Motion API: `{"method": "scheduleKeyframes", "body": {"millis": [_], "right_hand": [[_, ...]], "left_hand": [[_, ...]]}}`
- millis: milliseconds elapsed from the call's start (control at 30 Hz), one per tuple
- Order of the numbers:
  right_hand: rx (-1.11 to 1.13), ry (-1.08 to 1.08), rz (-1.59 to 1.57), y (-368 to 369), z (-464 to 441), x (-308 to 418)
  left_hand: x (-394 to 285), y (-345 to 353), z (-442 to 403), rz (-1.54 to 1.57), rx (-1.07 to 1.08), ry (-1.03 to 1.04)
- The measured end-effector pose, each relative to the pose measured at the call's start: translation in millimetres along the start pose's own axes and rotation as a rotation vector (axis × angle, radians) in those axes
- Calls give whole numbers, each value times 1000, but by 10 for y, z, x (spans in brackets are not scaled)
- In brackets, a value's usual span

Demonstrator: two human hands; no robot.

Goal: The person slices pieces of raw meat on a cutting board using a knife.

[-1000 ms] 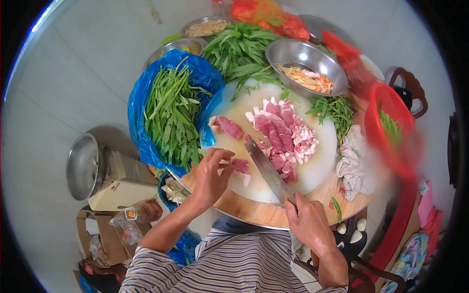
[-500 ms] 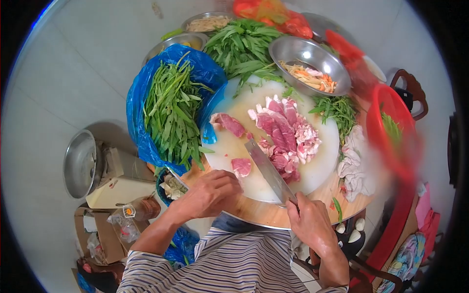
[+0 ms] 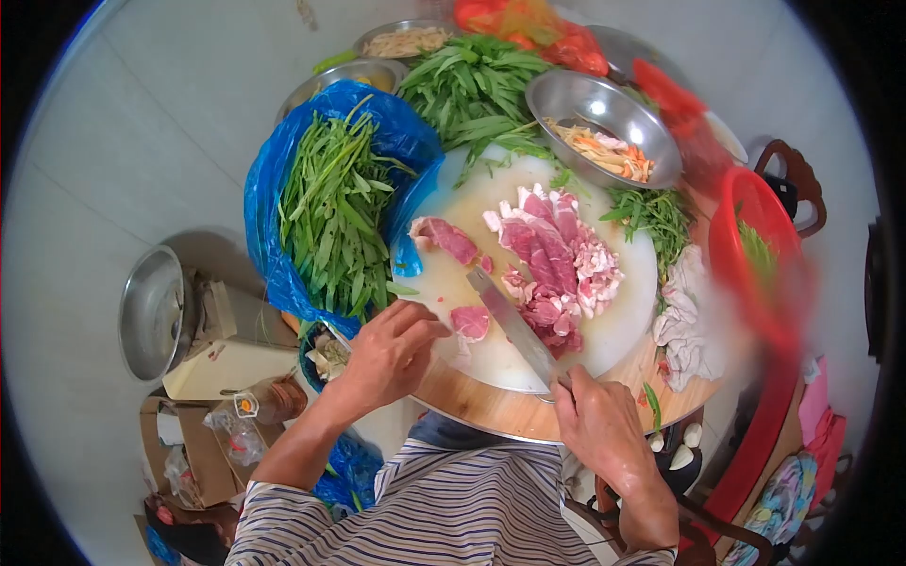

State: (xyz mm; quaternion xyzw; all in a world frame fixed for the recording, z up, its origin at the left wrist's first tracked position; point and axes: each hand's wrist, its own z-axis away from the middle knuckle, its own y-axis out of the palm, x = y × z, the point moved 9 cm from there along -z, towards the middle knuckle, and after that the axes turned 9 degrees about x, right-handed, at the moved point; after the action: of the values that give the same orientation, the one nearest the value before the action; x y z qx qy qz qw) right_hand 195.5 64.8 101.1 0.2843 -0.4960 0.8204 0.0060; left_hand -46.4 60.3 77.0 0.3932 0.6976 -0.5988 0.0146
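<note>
The right hand (image 3: pixel 599 415) is closed round the handle of the knife (image 3: pixel 514 330), whose blade slants forward and left over the board (image 3: pixel 604 340). The left hand (image 3: pixel 389 354) is half curled near the board's edge; whether its fingers pinch anything, I cannot tell.

The meat lies ahead of both hands: a small slice (image 3: pixel 470 323) just beyond the left fingertips, a longer strip (image 3: pixel 448 240) farther off, and a heap (image 3: pixel 540 247) forward of the right hand, across the blade.

Raw meat like this should be light, limp and slippery, giving under a firm pinch. The slice is best pinned flat with curled fingertips; the strip is best held at its thicker middle. The knife is stiff and probably the heaviest thing in hand, with the handle its only safe grip.

The blade stands between the slice and the heap, so a left-hand reach to the heap must clear it. Left and forward, a blue bag (image 3: pixel 269 208) of greens (image 3: pixel 335 208) crowds the board; a cloth (image 3: pixel 684 330) lies on the desk (image 3: pixel 472 406), forward and right of the right hand.
</note>
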Motion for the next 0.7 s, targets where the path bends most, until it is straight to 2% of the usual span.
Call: {"method": "scheduleKeyframes", "body": {"millis": [33,100,167,300,333,400,500,633,700], "right_hand": [[8,-8,-17,7,-20,26],[16,-17,-30,9,-68,58],[42,-7,19,32,-109,52],[51,1,39,-21,-98,59],[42,-4,56,-29,-90,63],[37,-7,74,-36,-111,78],[37,1,15,-35,-170,91],[22,11,52,-32,-219,72],[-11,16,60,-61,-224,76]], "left_hand": [[-56,-42,-51,16,-75,0],[-133,-18,-96,22,-55,3],[-161,211,-94,-113,113,90],[-3,147,-51,1,185,70],[-7,141,-65,0,183,66],[-32,55,-116,-17,40,24],[-78,215,-176,-66,-4,-5],[-135,304,-247,-105,36,62],[-139,337,-258,-153,135,69]]}}
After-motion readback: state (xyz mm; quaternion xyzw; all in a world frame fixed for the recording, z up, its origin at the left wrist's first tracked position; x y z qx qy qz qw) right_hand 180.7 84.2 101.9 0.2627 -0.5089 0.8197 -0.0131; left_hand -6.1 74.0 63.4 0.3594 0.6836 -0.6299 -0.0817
